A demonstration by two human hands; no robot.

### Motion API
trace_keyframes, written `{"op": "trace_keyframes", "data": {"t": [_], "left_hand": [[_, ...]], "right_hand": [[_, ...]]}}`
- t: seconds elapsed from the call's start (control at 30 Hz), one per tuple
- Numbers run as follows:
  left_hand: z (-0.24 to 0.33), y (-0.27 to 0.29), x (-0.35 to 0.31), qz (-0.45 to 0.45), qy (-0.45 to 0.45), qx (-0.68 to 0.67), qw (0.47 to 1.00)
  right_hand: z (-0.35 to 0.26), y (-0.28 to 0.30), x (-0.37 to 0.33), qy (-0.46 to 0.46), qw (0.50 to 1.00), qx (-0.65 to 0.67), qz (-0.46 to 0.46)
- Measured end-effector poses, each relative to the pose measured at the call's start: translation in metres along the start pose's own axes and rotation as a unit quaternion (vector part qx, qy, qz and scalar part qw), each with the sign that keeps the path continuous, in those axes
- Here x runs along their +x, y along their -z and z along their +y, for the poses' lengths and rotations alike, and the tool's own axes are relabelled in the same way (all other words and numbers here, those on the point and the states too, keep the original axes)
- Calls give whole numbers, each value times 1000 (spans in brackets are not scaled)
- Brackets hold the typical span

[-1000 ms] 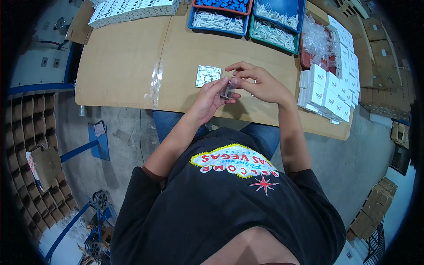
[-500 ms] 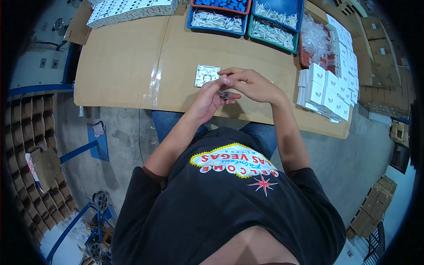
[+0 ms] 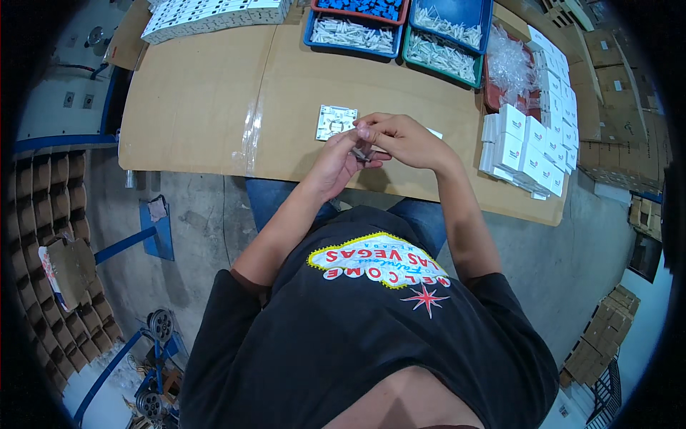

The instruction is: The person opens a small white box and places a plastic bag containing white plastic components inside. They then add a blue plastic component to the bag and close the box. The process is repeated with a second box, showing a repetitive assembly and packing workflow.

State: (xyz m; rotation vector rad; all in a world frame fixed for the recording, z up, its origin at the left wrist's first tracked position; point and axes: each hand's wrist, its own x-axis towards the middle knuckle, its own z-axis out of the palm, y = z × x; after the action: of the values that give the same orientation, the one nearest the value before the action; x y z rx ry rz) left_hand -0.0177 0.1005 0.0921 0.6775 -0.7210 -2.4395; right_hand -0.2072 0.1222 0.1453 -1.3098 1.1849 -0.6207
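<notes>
My left hand (image 3: 337, 161) is turned palm up near the front edge of the cardboard-covered table, its fingers curled around a small grey, shiny thing (image 3: 362, 154) too small to name. Over it comes my right hand (image 3: 406, 141), thumb and forefinger pinched together against the left fingertips. What the pinch holds is hidden. Just beyond the left fingers lies a white square plate (image 3: 333, 120) with cut-outs and a round middle. A small white piece (image 3: 434, 133) shows partly behind my right hand.
Blue and green trays (image 3: 441, 70) of white plastic pieces stand at the back, beside a red tray (image 3: 357, 10) of blue pieces. Stacked white boxes (image 3: 525, 146) and clear plastic bags (image 3: 509, 66) fill the right. White boxed parts (image 3: 214, 23) line the far left.
Both hands stay together in nearly the same place. My right hand has shifted slightly, and the white piece behind it shows more. The grey thing in the left palm shows more clearly.
</notes>
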Motion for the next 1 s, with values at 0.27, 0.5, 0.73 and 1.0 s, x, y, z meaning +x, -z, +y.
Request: {"op": "trace_keyframes", "data": {"t": [0.27,0.5,0.73,1.0], "left_hand": [[0,-1,0,3,-5,-18,1000],[-3,0,-2,17,6,-28,999],[1,-7,-1,22,12,-36,999],[-2,6,-1,-10,20,-24,999]], "right_hand": [[8,0,0,61,998,-29,5],[0,-4,-1,49,993,-109,16],[-1,-3,-4,72,991,-94,66],[7,1,-2,36,999,-29,2]]}}
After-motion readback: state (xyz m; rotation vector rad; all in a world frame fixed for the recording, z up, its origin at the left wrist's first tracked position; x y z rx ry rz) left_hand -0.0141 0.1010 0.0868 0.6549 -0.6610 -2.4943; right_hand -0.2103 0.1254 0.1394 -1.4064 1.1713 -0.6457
